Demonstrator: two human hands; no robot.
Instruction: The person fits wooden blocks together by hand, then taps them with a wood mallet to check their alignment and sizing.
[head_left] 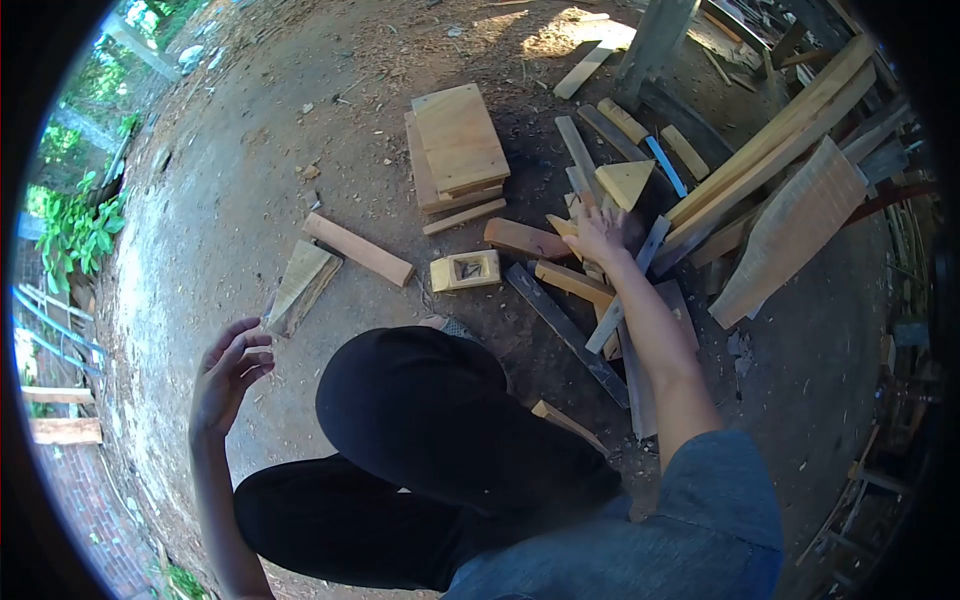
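My right hand (597, 236) reaches over a heap of wood offcuts, its fingers spread at a pale wood piece (561, 226). Just beyond its fingertips is a light triangular block (625, 183). A reddish wood block (525, 239) lies to its left, and a dark narrow board (567, 333) slants below. Off to the left, my left hand (232, 368) hovers empty with fingers loosely curled and apart. Nearest to it is a wedge-shaped wood piece (303, 285) on the ground, overlapped by no finger. Between the hands sits a small wooden block with a rectangular hollow (467, 270).
Flat boards are stacked (460, 138) ahead on the dirt ground (250, 170). A reddish batten (358, 248) lies left of the hollowed block. Long planks (775, 135) and a broad curved board (790, 235) lean at the right, close to a post (655, 45).
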